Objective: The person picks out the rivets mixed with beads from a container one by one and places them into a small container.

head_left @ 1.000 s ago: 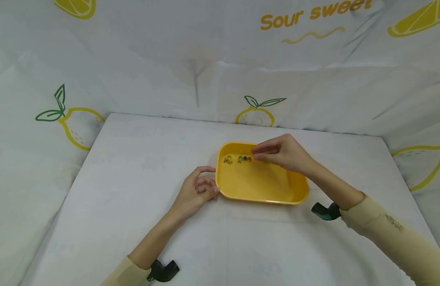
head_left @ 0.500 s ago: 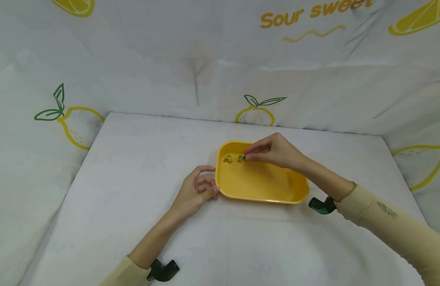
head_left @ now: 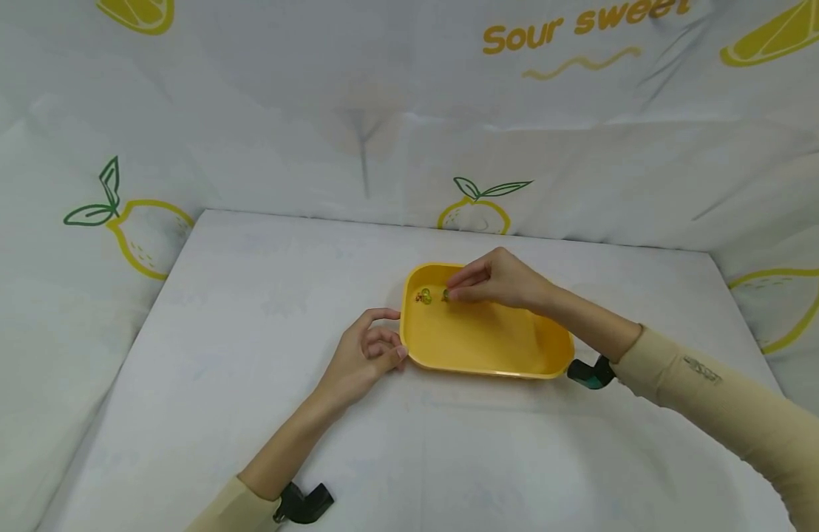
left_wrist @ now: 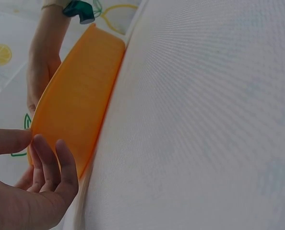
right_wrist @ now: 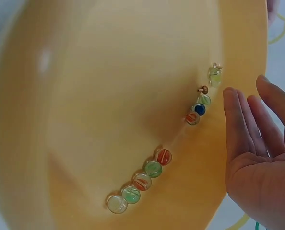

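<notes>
A yellow tray (head_left: 489, 347) sits on the white counter (head_left: 250, 295), with glass marbles (right_wrist: 152, 169) strung along its far wall in two short rows. The right hand (head_left: 496, 282) hangs over that far edge just beside the marbles, its fingers (right_wrist: 238, 120) straight and relaxed, holding nothing. The left hand (head_left: 366, 355) rests on the counter at the tray's near-left corner, loosely curled, its fingertips (left_wrist: 39, 143) touching the rim without gripping it.
</notes>
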Demonstrator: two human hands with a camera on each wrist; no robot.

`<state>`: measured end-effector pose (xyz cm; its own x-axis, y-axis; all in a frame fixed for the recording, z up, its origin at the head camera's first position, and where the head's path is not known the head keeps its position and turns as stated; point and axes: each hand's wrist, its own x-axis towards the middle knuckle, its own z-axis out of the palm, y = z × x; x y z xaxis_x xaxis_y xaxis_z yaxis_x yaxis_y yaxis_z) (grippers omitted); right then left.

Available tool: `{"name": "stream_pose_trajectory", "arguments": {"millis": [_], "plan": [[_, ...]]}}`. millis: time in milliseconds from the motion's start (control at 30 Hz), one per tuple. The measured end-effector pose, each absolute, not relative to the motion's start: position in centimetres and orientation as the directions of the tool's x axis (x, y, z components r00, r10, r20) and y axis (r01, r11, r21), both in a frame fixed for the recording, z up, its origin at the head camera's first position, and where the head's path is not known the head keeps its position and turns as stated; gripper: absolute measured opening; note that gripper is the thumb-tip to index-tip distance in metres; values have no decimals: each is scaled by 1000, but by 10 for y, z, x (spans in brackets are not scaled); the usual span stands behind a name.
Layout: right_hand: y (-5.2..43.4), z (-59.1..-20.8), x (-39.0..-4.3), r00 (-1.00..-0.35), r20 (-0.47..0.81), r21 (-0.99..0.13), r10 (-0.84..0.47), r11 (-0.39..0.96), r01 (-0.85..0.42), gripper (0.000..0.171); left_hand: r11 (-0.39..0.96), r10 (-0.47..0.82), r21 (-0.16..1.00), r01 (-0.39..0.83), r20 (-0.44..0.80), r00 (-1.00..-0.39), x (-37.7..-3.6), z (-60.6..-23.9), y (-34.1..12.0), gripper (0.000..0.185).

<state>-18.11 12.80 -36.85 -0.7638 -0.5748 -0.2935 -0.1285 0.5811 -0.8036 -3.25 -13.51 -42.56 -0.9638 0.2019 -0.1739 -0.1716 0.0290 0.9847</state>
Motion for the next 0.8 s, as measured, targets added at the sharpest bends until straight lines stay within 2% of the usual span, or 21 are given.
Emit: {"name": "stream_pose_trajectory", "arguments": {"millis": [233, 800], "plan": [[124, -373, -184, -746, -351, -791, -566, 605, -87, 28, 31, 202, 985, -172, -175, -964, -32, -426, -135, 56], [119, -381, -185, -709, -401, -758, -580, 645, -99, 28, 26, 205, 985, -172, -174, -963, -32, -427, -136, 57]]}}
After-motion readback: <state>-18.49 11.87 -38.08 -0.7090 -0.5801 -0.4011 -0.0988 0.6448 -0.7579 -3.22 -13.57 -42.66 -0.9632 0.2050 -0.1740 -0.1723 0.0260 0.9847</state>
